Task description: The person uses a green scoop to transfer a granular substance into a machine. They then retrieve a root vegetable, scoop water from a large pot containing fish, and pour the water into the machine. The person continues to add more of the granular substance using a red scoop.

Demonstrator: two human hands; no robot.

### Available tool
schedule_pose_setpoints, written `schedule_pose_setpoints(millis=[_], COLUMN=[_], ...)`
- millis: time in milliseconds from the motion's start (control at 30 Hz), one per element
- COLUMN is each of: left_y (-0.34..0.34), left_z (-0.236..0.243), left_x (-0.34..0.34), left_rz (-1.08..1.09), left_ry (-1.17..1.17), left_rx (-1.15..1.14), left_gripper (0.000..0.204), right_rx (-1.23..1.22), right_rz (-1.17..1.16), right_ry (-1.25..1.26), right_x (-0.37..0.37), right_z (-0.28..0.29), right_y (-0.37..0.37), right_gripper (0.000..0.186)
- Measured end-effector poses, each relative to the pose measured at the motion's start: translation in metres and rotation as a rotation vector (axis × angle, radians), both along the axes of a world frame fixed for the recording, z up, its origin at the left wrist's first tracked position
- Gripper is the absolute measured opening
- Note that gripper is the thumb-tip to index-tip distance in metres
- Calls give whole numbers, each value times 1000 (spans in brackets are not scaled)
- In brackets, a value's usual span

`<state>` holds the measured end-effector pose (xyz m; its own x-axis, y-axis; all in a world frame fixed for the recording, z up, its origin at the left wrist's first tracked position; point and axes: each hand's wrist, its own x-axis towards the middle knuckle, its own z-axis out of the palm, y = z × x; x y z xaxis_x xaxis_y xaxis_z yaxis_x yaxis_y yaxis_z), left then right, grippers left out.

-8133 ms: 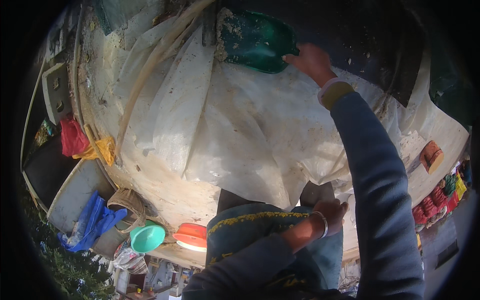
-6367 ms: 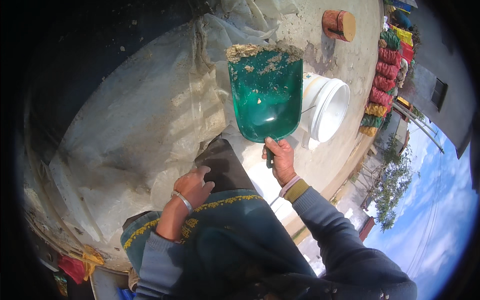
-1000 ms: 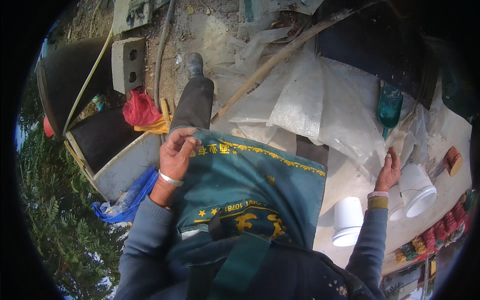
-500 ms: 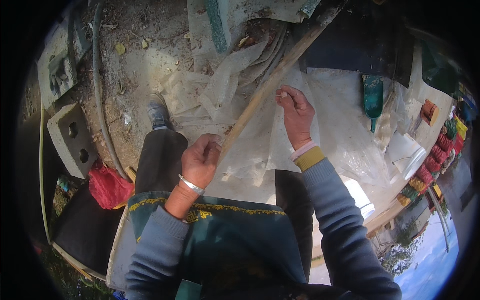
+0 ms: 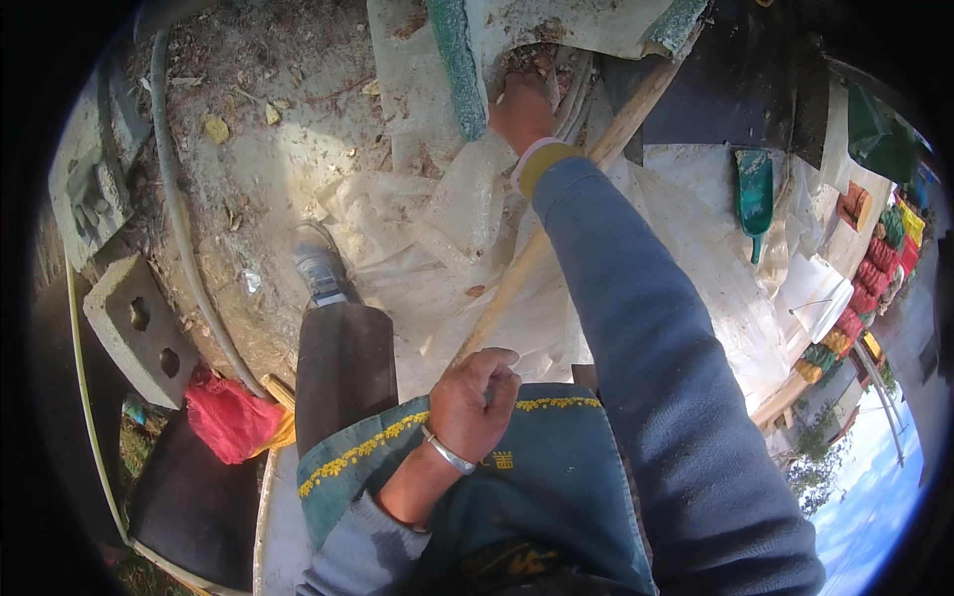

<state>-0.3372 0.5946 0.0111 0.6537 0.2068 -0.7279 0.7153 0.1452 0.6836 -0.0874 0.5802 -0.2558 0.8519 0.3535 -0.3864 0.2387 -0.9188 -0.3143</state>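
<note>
My right hand (image 5: pixel 522 104) reaches forward to the crumpled plastic and debris beside a rolled green speckled strip (image 5: pixel 457 79); its fingertips are hidden. My left hand (image 5: pixel 477 402), curled with a silver bracelet at the wrist, is over my dark green apron (image 5: pixel 537 447) at the near end of a wooden pole (image 5: pixel 621 129); whether it holds anything is hidden. The pole slants across wrinkled translucent sheeting (image 5: pixel 427 238). A green scoop (image 5: pixel 753 199) rests on the sheeting to the right, beside a black panel (image 5: pixel 735 70).
On the left are a perforated concrete block (image 5: pixel 139 318), a hose (image 5: pixel 174 189), a glove (image 5: pixel 89 199), a red bag (image 5: pixel 229 417) and black containers (image 5: pixel 189 497). My foot (image 5: pixel 318 258) is on the dirty ground. White buckets (image 5: pixel 815 293) and several coloured sacks (image 5: pixel 874 268) stand at right.
The scoop, held by my right hand earlier, now lies on the sheeting. In the last second my right hand moved forward past the pole and my left hand moved rightward, off the apron's left corner.
</note>
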Motion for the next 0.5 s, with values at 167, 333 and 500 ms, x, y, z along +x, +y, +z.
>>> schedule_pose_setpoints(millis=[167, 333, 500], left_y=[6, 3, -3], left_z=[1, -2, -4], left_x=[3, 9, 16], left_rz=[-79, -16, -32], left_ry=[41, 65, 97], left_rx=[5, -42, -40], left_gripper=[16, 15, 13], right_rx=[-52, 37, 276], right_rz=[74, 59, -449], right_ry=[-67, 7, -169], right_x=[-14, 12, 29], right_z=[-4, 3, 8], right_y=[-17, -36, -41], right_gripper=[36, 25, 24])
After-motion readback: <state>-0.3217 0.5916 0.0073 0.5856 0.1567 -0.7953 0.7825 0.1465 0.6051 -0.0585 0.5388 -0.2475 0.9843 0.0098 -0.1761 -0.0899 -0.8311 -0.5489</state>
